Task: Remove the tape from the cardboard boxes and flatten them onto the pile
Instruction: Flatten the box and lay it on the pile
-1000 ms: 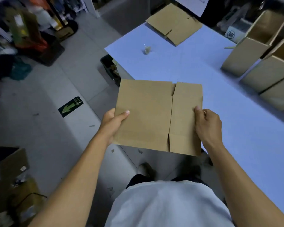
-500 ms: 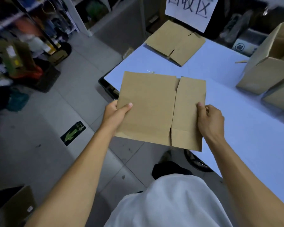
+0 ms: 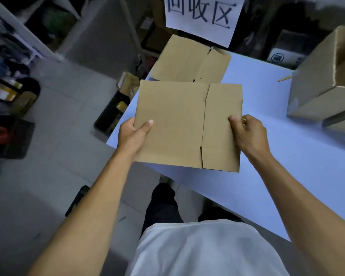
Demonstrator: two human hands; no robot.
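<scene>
I hold a flattened brown cardboard box (image 3: 179, 124) level above the near-left corner of the white table (image 3: 287, 156). My left hand (image 3: 132, 134) grips its left edge, thumb on top. My right hand (image 3: 247, 134) pinches its right edge, thumb on top and fingers curled beneath. Beyond it, at the table's far corner, lies the pile of flattened cardboard (image 3: 189, 60), its near edge hidden by the held box. Assembled cardboard boxes (image 3: 323, 90) stand at the right side of the table.
A white paper sign (image 3: 203, 16) with large black characters hangs behind the pile. A thin stick (image 3: 284, 78) lies on the table beside the assembled boxes. A dark bin (image 3: 114, 114) sits on the floor left of the table, and cluttered shelves (image 3: 12, 56) line the left.
I have stepped toward the table's far corner, carrying the flattened box forward. The pile and the sign are now much closer, and the held box overlaps the pile's near edge.
</scene>
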